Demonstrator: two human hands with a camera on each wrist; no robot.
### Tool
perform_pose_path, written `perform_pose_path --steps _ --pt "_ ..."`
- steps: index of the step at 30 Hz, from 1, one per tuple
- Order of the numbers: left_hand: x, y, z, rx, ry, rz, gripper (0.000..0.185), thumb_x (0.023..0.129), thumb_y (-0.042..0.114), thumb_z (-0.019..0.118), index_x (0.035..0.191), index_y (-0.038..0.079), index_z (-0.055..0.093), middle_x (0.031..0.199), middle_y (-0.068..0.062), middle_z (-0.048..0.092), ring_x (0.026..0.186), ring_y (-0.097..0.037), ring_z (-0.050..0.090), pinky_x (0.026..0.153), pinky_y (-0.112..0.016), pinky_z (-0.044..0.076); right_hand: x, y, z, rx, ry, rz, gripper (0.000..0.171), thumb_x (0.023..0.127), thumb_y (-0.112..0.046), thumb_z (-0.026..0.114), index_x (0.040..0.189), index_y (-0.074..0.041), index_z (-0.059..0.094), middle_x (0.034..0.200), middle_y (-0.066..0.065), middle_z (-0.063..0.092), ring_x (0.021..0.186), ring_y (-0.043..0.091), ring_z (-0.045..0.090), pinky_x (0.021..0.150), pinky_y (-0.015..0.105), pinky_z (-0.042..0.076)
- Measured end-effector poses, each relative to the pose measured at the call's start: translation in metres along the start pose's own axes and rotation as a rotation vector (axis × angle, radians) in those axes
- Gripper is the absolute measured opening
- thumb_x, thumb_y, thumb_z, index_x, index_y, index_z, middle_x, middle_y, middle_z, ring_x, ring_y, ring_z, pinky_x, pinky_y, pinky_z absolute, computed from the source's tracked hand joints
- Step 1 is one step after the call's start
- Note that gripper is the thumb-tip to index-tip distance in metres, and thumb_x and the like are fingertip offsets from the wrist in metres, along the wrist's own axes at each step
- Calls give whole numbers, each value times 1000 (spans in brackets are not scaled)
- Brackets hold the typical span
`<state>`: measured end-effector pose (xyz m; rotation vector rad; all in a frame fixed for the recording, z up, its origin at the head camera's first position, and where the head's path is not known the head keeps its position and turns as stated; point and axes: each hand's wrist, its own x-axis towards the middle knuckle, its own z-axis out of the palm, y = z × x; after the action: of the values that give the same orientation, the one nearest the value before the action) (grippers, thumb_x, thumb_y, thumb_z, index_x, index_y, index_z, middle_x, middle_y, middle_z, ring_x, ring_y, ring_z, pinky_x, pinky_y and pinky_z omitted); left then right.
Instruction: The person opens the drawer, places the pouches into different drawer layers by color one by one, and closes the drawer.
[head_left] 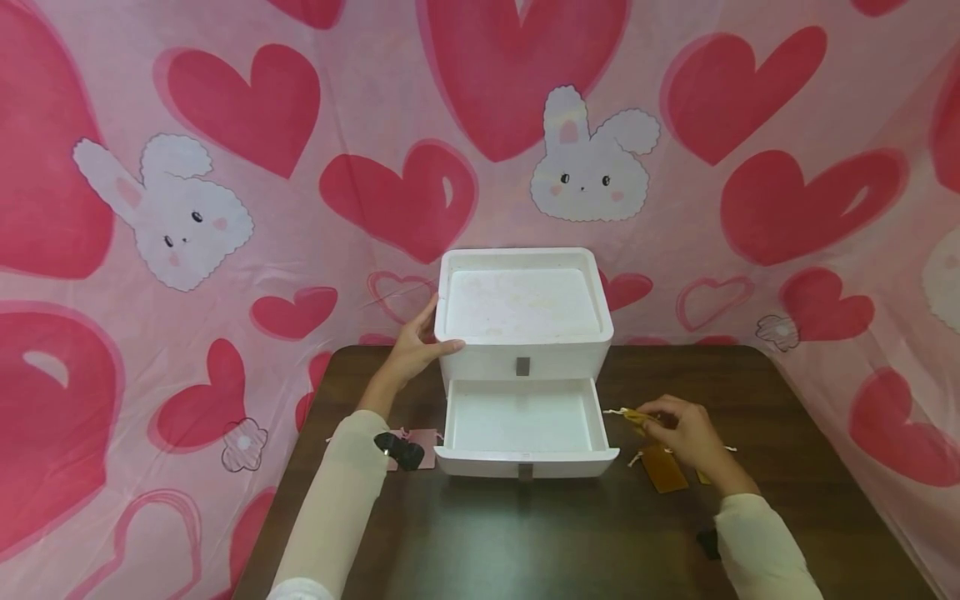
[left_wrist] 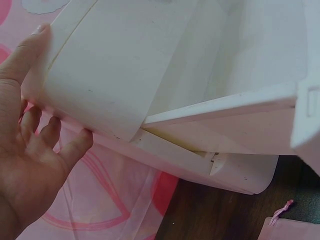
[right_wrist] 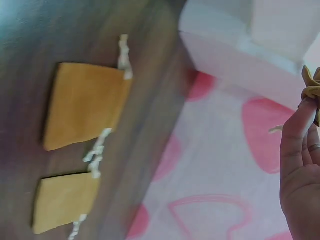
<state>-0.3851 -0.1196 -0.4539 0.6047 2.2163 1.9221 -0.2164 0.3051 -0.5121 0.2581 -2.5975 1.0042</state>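
A white two-drawer box (head_left: 523, 333) is set near the far edge of the dark wooden table (head_left: 525, 542), about midway along it, with its lower drawer (head_left: 525, 429) pulled out toward the person. The box's left side is touched by the left hand (head_left: 417, 346), the thumb laid along the upper front corner and the fingers spread loosely against the wall; nothing is gripped. To the right of the open drawer, a small mustard drawstring pouch (head_left: 633, 416) is pinched at its gathered neck by the fingertips of the right hand (head_left: 686, 437), just above the tabletop. Two more mustard pouches (right_wrist: 85, 105) are seen lying flat beneath that hand. Left of the drawer, near the left sleeve, a pink pouch (head_left: 426, 446) is laid on the table.
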Motion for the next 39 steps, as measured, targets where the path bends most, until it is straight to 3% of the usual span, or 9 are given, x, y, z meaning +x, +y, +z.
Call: perform_pose_path --steps 16,23,30,39 --pt "1 0 0 -10 -1 10 100 87 2 77 164 22 17 171 0 23 157 -27 29 126 -50 29 14 -42 -3 80 -32 -85 22 79 10 78 96 -4 77 84 9 71 68 -1 53 56 19 51" --pt "1 -1 0 -3 4 17 100 87 3 77 164 22 17 171 -1 24 156 -28 30 125 -51 30 25 -59 6 130 -80 -79 20 80 5 80 97 -5 78 84 8 71 65 3 54 56 22 55" --pt "0 0 0 5 8 5 100 87 6 78 164 24 17 171 0 24 156 -27 30 125 -51 31 37 -71 22 97 -126 -98 18 80 3 81 96 -6 79 83 4 71 67 1 52 58 18 53" --pt "1 -1 -1 9 11 -6 100 86 8 79 164 23 17 170 -3 26 156 -29 31 123 -52 34 45 -80 40 61 -189 -61 16 82 -2 82 97 -7 79 82 1 69 64 2 52 55 19 50"
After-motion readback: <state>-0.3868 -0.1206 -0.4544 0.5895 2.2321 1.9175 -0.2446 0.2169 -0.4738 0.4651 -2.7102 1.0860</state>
